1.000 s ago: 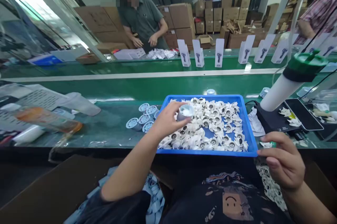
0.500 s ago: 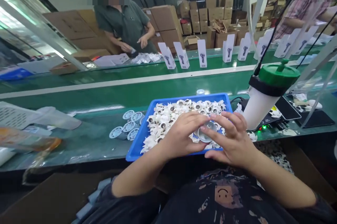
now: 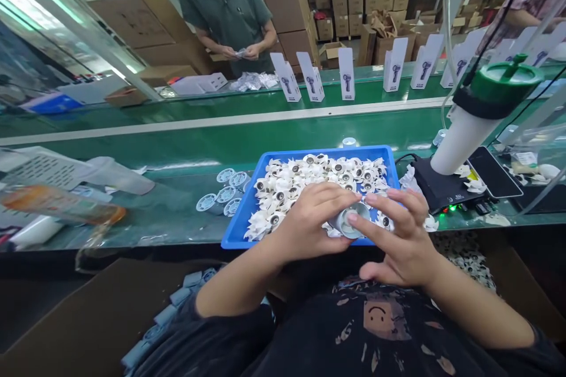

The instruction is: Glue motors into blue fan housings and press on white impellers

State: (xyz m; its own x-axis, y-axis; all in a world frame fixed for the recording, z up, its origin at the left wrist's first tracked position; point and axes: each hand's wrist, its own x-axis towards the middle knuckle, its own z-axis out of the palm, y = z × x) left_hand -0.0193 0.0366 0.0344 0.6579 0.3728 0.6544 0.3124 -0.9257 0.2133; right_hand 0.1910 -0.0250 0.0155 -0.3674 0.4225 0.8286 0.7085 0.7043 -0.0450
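Note:
A small pale grey-blue round housing (image 3: 352, 225) is gripped between the thumb and fingers of my left hand (image 3: 312, 217), its open end tilted up towards me. The fingers of my right hand (image 3: 400, 232) are spread, and the index fingertip presses at the inside of the housing. Whatever lies under that fingertip is too small to make out. Both hands are over the near edge of a blue tray (image 3: 239, 229), which is heaped with white fan wheels (image 3: 283, 188) with dark centres.
Several pale-blue housings (image 3: 226, 194) stand left of the tray. To the right are a white canister with a green lid (image 3: 504, 79) and a black box (image 3: 437, 185) with lights. Printed white boxes (image 3: 347, 73) line the far side, where a co-worker (image 3: 227, 17) stands.
My view has shifted, with the bench now higher in the frame. The housing has tipped, showing more of its side, and my right thumb is farther from it. The co-worker's hands have come together.

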